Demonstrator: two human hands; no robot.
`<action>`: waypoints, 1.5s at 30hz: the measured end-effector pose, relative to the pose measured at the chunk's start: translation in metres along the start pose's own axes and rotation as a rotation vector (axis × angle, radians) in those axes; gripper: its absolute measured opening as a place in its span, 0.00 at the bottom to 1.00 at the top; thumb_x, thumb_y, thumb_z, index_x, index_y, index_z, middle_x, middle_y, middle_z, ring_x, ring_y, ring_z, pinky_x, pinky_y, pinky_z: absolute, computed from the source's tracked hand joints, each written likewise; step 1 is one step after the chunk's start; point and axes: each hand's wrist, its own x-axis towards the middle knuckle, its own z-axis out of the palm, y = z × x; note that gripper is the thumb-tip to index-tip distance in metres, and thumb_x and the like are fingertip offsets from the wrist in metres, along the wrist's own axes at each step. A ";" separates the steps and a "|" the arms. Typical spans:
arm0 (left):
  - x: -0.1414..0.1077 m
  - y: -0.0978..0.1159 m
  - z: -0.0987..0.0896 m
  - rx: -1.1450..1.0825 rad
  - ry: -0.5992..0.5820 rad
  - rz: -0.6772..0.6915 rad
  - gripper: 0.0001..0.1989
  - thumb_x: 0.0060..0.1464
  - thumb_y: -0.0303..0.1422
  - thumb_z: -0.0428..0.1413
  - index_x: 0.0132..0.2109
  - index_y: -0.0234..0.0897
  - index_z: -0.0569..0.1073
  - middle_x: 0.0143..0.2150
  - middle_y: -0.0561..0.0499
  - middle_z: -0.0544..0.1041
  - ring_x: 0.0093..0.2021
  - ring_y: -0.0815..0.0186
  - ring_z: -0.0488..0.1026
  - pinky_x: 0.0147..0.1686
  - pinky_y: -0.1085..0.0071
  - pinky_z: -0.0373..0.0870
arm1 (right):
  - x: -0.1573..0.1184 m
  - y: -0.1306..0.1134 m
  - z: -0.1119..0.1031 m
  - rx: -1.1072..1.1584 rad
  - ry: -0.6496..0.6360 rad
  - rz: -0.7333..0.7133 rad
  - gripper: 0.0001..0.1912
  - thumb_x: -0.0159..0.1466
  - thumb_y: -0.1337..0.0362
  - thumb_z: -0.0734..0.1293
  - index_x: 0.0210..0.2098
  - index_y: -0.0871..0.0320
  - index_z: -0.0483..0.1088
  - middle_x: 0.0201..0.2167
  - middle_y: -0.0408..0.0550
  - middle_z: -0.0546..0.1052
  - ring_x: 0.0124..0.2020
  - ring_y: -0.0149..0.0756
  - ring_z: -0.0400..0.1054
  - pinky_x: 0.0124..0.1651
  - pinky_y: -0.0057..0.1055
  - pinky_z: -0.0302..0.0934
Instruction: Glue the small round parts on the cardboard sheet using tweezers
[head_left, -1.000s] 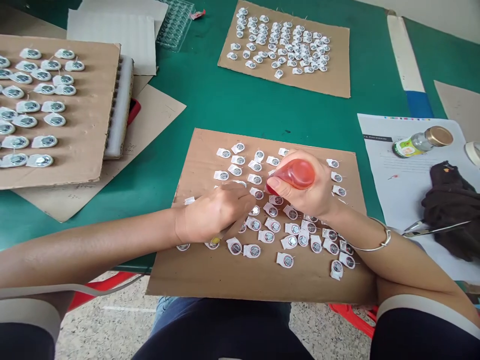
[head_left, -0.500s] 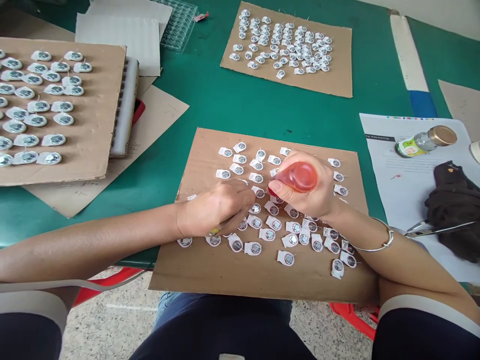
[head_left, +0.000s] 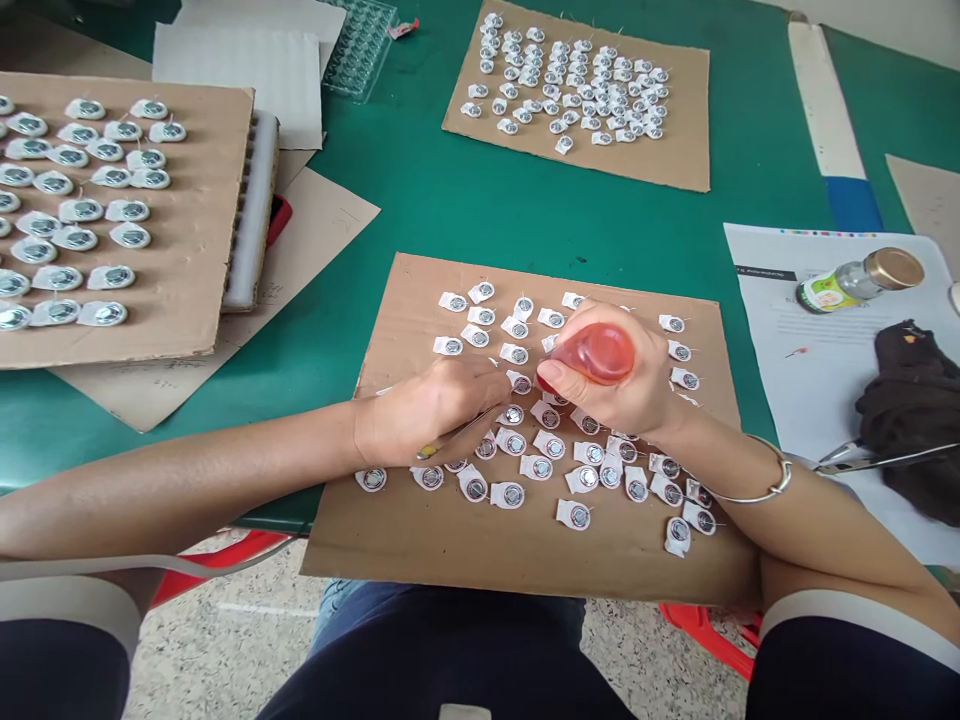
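The right grip (head_left: 634,385) curls around the red bottle (head_left: 604,353), round end exposed.

There are three disc-covered boards (head_left: 517,555), one red bottle (head_left: 606,352), one jar (head_left: 855,281) and one bangle (head_left: 784,478).

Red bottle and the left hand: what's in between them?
At least one white piece with a silver disc, on the cardboard between left hand and red bottle; the head view shows it.

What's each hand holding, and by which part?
Right hand: red translucent bottle, gripped round its side, thumb near the narrow end. Left hand: thin tool, mostly hidden; exact hold unclear.
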 end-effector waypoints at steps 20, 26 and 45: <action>0.003 0.005 -0.006 -0.033 -0.015 -0.036 0.06 0.56 0.23 0.47 0.32 0.33 0.67 0.27 0.51 0.67 0.28 0.71 0.63 0.30 0.72 0.62 | -0.001 -0.001 0.002 0.017 -0.011 0.015 0.12 0.52 0.63 0.71 0.31 0.57 0.63 0.27 0.43 0.69 0.27 0.30 0.63 0.28 0.31 0.60; 0.002 0.003 -0.005 -0.039 -0.021 -0.030 0.07 0.56 0.23 0.47 0.31 0.33 0.65 0.26 0.51 0.67 0.27 0.71 0.63 0.29 0.72 0.61 | -0.001 -0.001 0.002 0.031 -0.005 0.017 0.12 0.52 0.63 0.71 0.31 0.57 0.64 0.26 0.44 0.70 0.26 0.31 0.63 0.28 0.33 0.60; 0.002 0.002 -0.006 -0.073 -0.025 -0.026 0.06 0.56 0.23 0.47 0.33 0.32 0.67 0.28 0.50 0.69 0.30 0.70 0.65 0.31 0.71 0.63 | -0.001 -0.003 0.004 0.027 0.007 -0.009 0.11 0.53 0.63 0.70 0.32 0.57 0.64 0.26 0.43 0.70 0.27 0.30 0.65 0.28 0.32 0.62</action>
